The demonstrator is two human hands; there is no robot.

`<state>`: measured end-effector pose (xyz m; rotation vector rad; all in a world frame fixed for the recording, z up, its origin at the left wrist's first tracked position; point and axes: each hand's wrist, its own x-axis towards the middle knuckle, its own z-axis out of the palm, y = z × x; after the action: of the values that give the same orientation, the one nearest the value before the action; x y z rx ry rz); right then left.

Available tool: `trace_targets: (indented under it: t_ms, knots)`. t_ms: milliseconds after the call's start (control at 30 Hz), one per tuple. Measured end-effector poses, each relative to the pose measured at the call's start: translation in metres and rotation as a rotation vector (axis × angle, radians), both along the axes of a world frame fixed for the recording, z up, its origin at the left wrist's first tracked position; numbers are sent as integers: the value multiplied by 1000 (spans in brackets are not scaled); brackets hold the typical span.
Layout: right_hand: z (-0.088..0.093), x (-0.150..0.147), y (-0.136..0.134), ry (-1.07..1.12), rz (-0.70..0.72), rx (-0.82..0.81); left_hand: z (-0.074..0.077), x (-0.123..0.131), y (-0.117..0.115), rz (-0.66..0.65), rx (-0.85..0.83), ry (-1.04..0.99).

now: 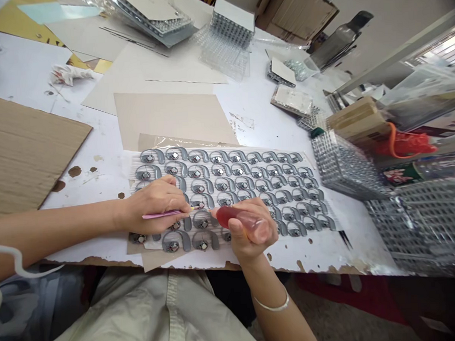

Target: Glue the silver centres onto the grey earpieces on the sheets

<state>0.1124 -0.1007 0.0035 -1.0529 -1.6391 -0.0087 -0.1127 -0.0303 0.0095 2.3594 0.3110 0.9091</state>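
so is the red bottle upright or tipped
Tipped: the red bottle lies almost flat in the right hand, its narrow end pointing left toward the pink tool held in the left hand.

Left hand [155, 205] holds a pink stick [164, 214] over grey parts [228, 188]; right hand [251, 230] grips a red bottle [238, 222]

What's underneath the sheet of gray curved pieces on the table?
Beneath the sheet of gray curved pieces, a clear plastic film and beige card show past its top edge. What lies under its middle is covered and cannot be seen.
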Motion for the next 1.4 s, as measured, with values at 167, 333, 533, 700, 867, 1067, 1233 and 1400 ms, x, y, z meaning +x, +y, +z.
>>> trace_targets:
  t_ms: [167, 333, 533, 700, 867, 1067, 1233, 1400]
  knots:
    - [-1, -1, 0, -13, -2, -13, -1, -1, 2, 3, -54, 2]
    - [-2, -1, 0, 5, 3, -29, -1, 0, 3, 22, -56, -46]
    - [-2, 0, 0, 37, 20, -23, -1, 1, 5, 40, -90, -37]
    - [-3, 0, 1, 61, 30, -8, -3, 0, 6, 54, -129, -2]
    - [-3, -1, 1, 66, 42, -9, -2, 0, 6, 39, -148, -2]
    - [-3, -2, 1, 54, 54, -29, -5, 1, 7, 58, -169, -43]
    - [-1, -4, 2, 40, 56, -24, -7, 1, 8, 74, -192, -38]
    - [0, -7, 2, 30, 57, -19, -7, 0, 8, 87, -215, -12]
